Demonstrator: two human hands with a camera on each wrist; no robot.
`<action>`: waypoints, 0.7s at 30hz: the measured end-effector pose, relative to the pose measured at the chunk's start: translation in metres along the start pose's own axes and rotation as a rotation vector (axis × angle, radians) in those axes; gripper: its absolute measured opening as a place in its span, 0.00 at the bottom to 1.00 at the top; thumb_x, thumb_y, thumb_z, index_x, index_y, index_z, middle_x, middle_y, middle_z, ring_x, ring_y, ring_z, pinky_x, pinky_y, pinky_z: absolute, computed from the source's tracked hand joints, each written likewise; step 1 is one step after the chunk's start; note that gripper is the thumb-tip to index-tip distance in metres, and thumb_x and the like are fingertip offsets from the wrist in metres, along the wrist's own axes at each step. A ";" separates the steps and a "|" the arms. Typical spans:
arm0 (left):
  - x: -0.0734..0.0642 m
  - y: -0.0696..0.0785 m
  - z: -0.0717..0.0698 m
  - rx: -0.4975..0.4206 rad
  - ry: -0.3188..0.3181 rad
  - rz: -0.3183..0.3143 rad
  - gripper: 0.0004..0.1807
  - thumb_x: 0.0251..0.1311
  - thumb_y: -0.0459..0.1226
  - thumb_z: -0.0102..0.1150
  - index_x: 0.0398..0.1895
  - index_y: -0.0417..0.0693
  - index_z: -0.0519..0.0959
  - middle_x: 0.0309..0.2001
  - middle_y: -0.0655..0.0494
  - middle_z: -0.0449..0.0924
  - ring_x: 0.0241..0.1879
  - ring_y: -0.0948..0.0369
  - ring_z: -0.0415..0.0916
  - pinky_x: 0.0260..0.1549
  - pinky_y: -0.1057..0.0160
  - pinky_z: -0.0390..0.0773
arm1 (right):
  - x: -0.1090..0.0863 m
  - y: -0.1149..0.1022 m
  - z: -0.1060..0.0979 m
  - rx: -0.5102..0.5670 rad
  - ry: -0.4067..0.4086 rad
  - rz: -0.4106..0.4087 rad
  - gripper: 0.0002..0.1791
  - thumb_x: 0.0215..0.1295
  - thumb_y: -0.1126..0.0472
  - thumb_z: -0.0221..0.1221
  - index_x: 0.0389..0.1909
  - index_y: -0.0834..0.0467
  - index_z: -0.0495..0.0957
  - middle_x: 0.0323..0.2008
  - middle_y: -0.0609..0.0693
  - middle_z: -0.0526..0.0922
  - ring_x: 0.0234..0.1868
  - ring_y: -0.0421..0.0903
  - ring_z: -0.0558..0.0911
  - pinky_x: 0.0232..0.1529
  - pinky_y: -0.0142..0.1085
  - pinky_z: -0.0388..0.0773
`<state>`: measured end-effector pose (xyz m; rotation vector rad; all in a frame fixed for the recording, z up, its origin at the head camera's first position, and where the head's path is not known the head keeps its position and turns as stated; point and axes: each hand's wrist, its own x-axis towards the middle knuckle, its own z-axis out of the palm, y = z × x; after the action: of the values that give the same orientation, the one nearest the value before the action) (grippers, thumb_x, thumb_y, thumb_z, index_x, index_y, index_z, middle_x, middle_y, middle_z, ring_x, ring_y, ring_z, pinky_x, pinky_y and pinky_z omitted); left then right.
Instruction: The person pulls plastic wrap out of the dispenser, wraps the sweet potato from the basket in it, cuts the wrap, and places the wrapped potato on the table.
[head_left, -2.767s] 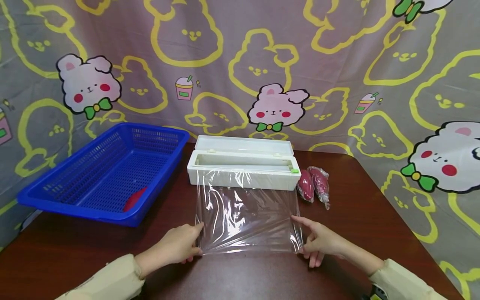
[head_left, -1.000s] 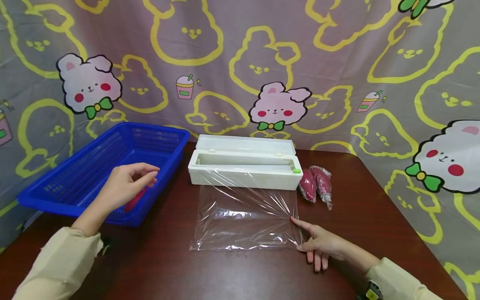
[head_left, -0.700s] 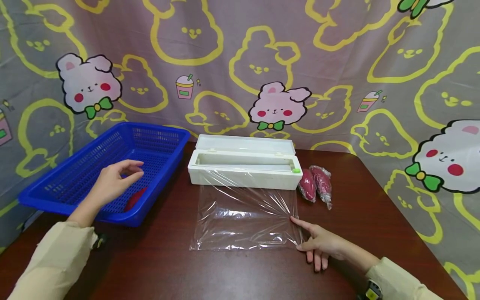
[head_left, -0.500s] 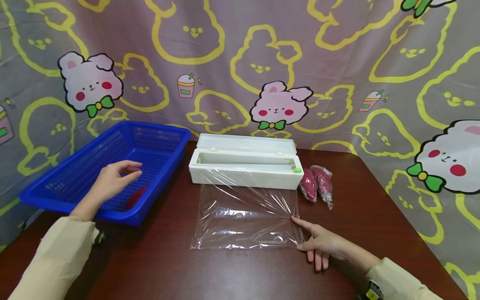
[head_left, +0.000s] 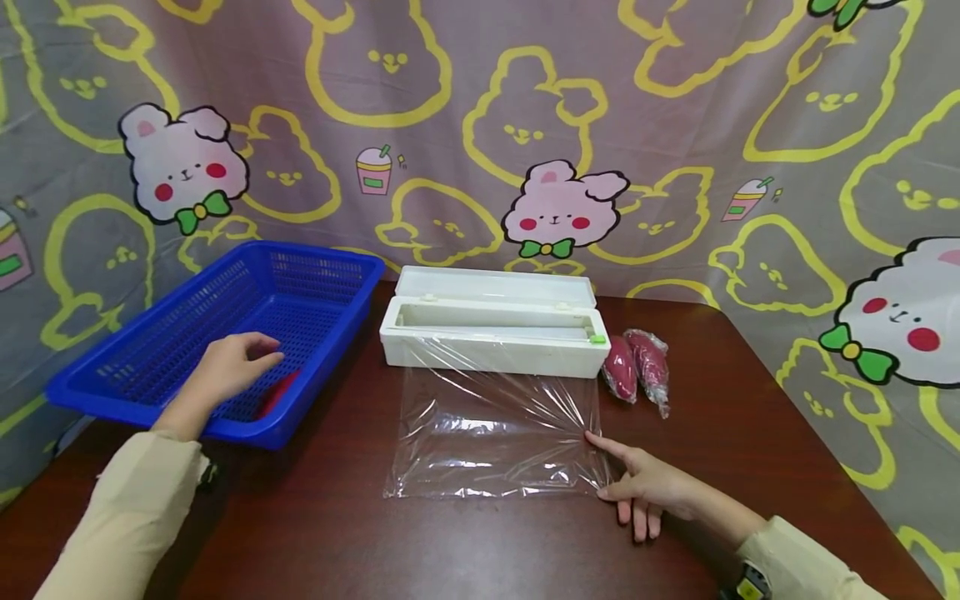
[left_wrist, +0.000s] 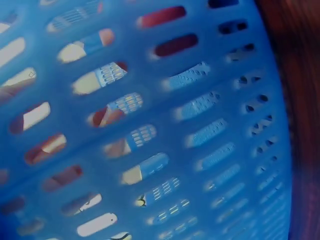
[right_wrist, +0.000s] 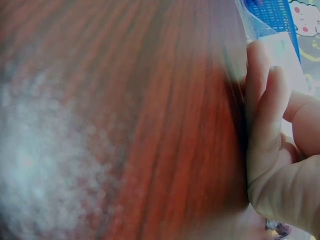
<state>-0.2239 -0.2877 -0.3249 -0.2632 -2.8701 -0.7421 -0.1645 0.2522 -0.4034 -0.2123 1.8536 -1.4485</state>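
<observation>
My left hand [head_left: 225,367] is inside the blue plastic basket [head_left: 330,346], its thumb and index finger curved with a gap between them. Beside its fingers lies a red thing [head_left: 277,395], partly hidden by the hand and basket wall. In the left wrist view the slotted basket wall [left_wrist: 280,150] fills most of the frame. My right hand [head_left: 648,483] touches the right edge of a clear sheet of plastic wrap [head_left: 487,450] with straight index finger and thumb. Creases run to that index fingertip. The sheet comes out of a white wrap dispenser [head_left: 495,357] with its lid raised.
Two tapered red items [head_left: 619,371], like sweet potatoes, lie wrapped in clear film right of the dispenser. A small green piece [head_left: 597,339] sits at the dispenser's right end. Everything stands on a dark brown table [head_left: 720,383] before a patterned cloth [head_left: 450,108].
My left hand has let go of the wrap's left edge, moved left into the basket and sunk lower towards the red thing. The right hand stays at the wrap's right edge.
</observation>
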 end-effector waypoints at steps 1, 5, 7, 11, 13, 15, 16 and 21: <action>0.000 -0.001 0.000 0.000 -0.016 -0.015 0.19 0.58 0.38 0.53 0.44 0.27 0.74 0.39 0.33 0.76 0.39 0.41 0.72 0.36 0.47 0.70 | 0.000 0.000 0.000 0.003 -0.002 -0.002 0.46 0.58 0.60 0.58 0.69 0.52 0.37 0.14 0.54 0.76 0.11 0.46 0.77 0.09 0.33 0.71; 0.001 -0.005 -0.002 -0.036 -0.127 -0.076 0.25 0.60 0.43 0.51 0.48 0.26 0.71 0.44 0.31 0.73 0.44 0.37 0.68 0.38 0.45 0.69 | -0.001 0.000 -0.001 0.008 -0.003 -0.007 0.46 0.58 0.60 0.58 0.69 0.53 0.37 0.14 0.54 0.75 0.11 0.47 0.77 0.09 0.34 0.71; 0.001 -0.007 -0.003 -0.069 -0.196 -0.108 0.28 0.61 0.45 0.50 0.50 0.25 0.68 0.47 0.29 0.71 0.47 0.36 0.66 0.40 0.44 0.68 | -0.001 0.000 -0.001 0.007 -0.003 -0.008 0.46 0.58 0.60 0.58 0.69 0.53 0.37 0.14 0.54 0.75 0.11 0.47 0.77 0.09 0.34 0.71; 0.002 -0.007 -0.005 -0.097 -0.286 -0.165 0.31 0.60 0.45 0.49 0.52 0.21 0.65 0.48 0.26 0.68 0.48 0.35 0.64 0.41 0.45 0.68 | -0.001 0.000 -0.001 0.005 0.003 -0.006 0.46 0.58 0.60 0.58 0.69 0.53 0.37 0.14 0.54 0.75 0.11 0.47 0.77 0.09 0.34 0.71; 0.002 -0.007 -0.006 -0.090 -0.307 -0.182 0.31 0.60 0.45 0.49 0.51 0.20 0.65 0.48 0.26 0.68 0.48 0.35 0.64 0.41 0.47 0.69 | -0.001 0.000 -0.001 0.004 0.006 -0.007 0.46 0.58 0.60 0.58 0.69 0.53 0.38 0.14 0.54 0.75 0.11 0.47 0.77 0.09 0.34 0.71; 0.001 -0.007 -0.007 -0.096 -0.328 -0.202 0.31 0.60 0.44 0.49 0.50 0.20 0.65 0.48 0.25 0.67 0.48 0.35 0.64 0.37 0.49 0.72 | -0.001 0.001 0.000 0.004 0.007 -0.007 0.46 0.58 0.60 0.58 0.69 0.53 0.38 0.14 0.54 0.75 0.11 0.47 0.77 0.09 0.34 0.71; 0.001 -0.008 -0.008 -0.102 -0.339 -0.212 0.31 0.60 0.44 0.49 0.50 0.20 0.64 0.48 0.24 0.66 0.48 0.35 0.64 0.35 0.50 0.74 | -0.001 0.001 0.000 0.004 0.007 -0.008 0.46 0.58 0.60 0.58 0.69 0.53 0.38 0.14 0.54 0.75 0.11 0.47 0.77 0.09 0.34 0.71; 0.000 -0.008 -0.007 -0.180 -0.410 -0.262 0.32 0.62 0.42 0.47 0.54 0.18 0.58 0.52 0.21 0.58 0.51 0.33 0.59 0.31 0.50 0.76 | -0.001 0.001 0.000 0.003 0.003 -0.014 0.46 0.58 0.61 0.58 0.69 0.53 0.37 0.14 0.54 0.75 0.11 0.47 0.77 0.09 0.33 0.71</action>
<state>-0.2247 -0.2985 -0.3223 -0.0647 -3.2670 -1.1141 -0.1636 0.2529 -0.4033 -0.2219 1.8559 -1.4616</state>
